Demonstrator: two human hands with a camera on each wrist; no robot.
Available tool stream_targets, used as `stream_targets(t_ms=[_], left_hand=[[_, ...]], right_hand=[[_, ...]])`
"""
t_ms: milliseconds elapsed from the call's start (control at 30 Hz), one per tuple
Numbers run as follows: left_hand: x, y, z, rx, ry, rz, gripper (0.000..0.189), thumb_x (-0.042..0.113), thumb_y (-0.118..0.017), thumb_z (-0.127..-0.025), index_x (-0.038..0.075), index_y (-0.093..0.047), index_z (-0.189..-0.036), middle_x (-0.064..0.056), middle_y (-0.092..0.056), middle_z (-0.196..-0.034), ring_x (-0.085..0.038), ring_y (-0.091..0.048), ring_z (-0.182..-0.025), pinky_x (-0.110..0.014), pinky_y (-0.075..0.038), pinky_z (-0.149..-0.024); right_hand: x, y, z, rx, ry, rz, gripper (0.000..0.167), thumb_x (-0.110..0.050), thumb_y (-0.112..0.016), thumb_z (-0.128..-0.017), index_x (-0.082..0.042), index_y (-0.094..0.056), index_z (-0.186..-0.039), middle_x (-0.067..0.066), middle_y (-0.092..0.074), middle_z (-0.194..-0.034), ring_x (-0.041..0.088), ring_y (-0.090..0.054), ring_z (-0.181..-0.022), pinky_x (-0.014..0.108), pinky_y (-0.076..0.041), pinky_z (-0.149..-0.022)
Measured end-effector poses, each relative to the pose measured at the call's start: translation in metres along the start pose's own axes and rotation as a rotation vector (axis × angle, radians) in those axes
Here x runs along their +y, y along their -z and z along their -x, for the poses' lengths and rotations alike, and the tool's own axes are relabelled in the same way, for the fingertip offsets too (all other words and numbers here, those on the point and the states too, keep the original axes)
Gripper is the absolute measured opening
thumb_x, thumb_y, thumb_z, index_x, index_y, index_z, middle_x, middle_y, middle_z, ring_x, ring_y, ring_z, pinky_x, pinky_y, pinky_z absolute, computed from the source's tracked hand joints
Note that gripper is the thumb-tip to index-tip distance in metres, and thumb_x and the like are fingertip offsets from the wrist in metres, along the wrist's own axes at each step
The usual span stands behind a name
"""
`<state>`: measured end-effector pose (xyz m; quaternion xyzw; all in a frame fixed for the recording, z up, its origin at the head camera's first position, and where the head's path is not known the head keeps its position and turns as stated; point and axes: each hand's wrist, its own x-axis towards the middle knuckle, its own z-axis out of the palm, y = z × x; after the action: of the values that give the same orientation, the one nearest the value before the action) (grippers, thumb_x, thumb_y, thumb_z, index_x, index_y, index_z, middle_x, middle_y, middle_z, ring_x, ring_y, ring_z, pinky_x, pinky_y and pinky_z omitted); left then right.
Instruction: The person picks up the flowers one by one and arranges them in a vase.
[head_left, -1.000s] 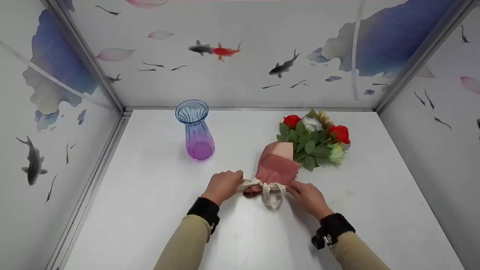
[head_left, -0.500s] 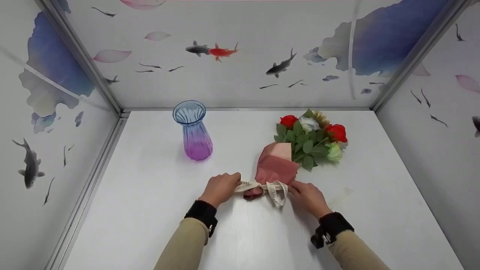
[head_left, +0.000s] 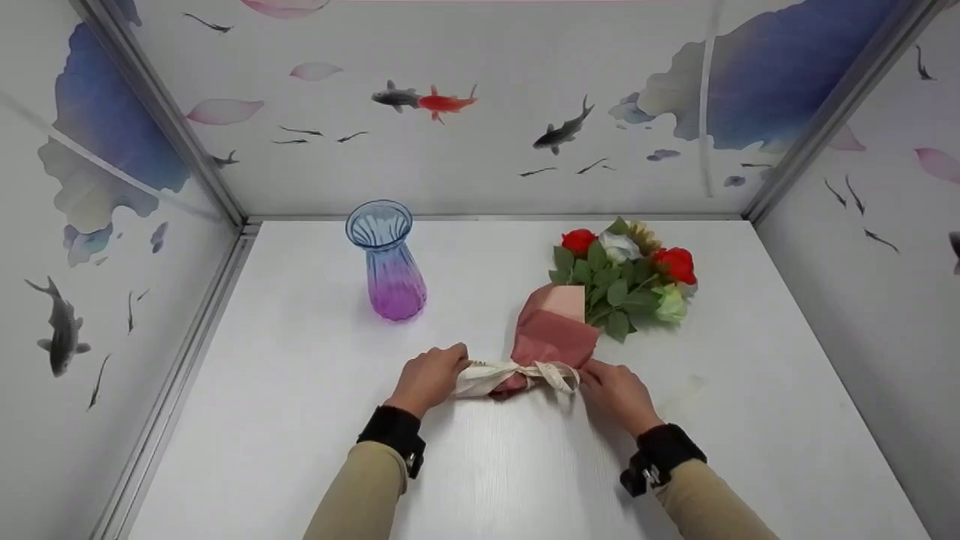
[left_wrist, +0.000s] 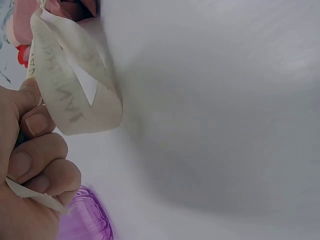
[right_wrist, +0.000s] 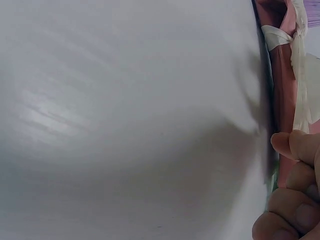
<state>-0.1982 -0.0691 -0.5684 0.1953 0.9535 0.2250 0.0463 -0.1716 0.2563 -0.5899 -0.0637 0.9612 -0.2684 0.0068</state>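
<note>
A bouquet of red, white and pale green flowers (head_left: 637, 274) lies on the white table, its stems wrapped in dusty-pink paper (head_left: 553, 341). Around the narrow end of the wrap runs a cream printed ribbon (head_left: 484, 377) with a knot and a loop at the right. My left hand (head_left: 426, 380) grips the ribbon left of the knot; in the left wrist view a loop (left_wrist: 60, 85) hangs from the fingers and a loose tail (left_wrist: 37, 196) pokes out between them. On the other side, my right hand (head_left: 619, 394) pinches the ribbon between thumb and forefinger.
A ribbed glass vase (head_left: 395, 281), blue fading to purple, stands upright at the back left. A faint translucent strip (head_left: 684, 396) lies right of my right hand. Printed panels (head_left: 480, 165) wall the table at the back and both sides.
My left hand has moved left and slightly toward me, drawing the ribbon out longer. The loop right of the knot has become smaller. My right hand stays almost in place.
</note>
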Motion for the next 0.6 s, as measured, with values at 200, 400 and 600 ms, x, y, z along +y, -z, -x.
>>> stream_targets(t_ms=[200, 400, 600], left_hand=[[-0.007, 0.005, 0.004, 0.023, 0.012, 0.032, 0.016, 0.026, -0.058, -0.105, 0.014, -0.060, -0.095, -0.008, -0.069, -0.081, -0.034, -0.069, -0.078, -0.048, -0.052, -0.062], [-0.015, 0.010, 0.009, 0.055, 0.028, 0.071, 0.014, 0.024, -0.058, -0.105, 0.014, -0.061, -0.095, -0.006, -0.068, -0.080, -0.032, -0.068, -0.077, -0.046, -0.050, -0.062], [-0.025, 0.013, 0.014, 0.078, 0.045, 0.078, 0.012, 0.023, -0.059, -0.104, 0.014, -0.063, -0.097, -0.004, -0.068, -0.079, -0.028, -0.066, -0.073, -0.044, -0.048, -0.060]], right_hand=[[0.000, 0.002, 0.001, -0.016, -0.018, -0.003, 0.011, -0.015, -0.068, -0.098, -0.013, -0.067, -0.087, 0.004, -0.069, -0.079, 0.030, -0.068, -0.078, 0.049, -0.051, -0.071], [0.003, 0.002, 0.002, -0.016, -0.009, -0.006, 0.007, -0.014, -0.068, -0.098, -0.010, -0.070, -0.092, 0.006, -0.071, -0.082, 0.032, -0.068, -0.079, 0.051, -0.052, -0.073], [0.004, 0.002, 0.001, -0.028, -0.022, -0.007, 0.011, -0.016, -0.067, -0.099, -0.011, -0.070, -0.090, 0.003, -0.069, -0.079, 0.028, -0.067, -0.077, 0.049, -0.051, -0.071]])
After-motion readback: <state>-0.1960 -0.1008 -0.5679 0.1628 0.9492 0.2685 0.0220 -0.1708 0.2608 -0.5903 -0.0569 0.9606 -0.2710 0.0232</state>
